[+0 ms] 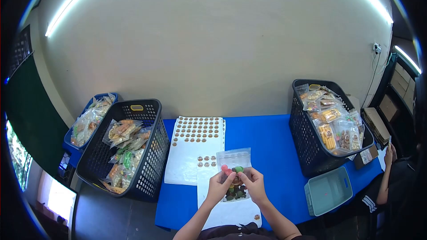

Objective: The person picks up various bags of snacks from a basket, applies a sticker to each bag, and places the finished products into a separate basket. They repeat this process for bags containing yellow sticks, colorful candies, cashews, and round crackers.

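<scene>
A clear plastic zip bag [234, 156] lies near the table's front edge, with red, green and dark round pieces inside. My left hand [219, 187] grips its left side, the thumb on the front face. Opposite it, my right hand [254, 186] holds the right side, its thumb almost meeting the left one. Between the thumbs a brown round sticker [237, 179] shows on the bag, partly covered. Under the bag is a white sticker sheet [209, 213] with a few round stickers. A stack of sheets [187, 164] with rows of the same brown stickers lies behind to the left.
Black baskets of filled snack bags stand left [153, 160] and right [302, 146] of the blue table [262, 138]. Behind the left one is a blue basket [70, 138]. A grey-green tub [328, 191] sits front right. Another person's arm [386, 178] is at the far right.
</scene>
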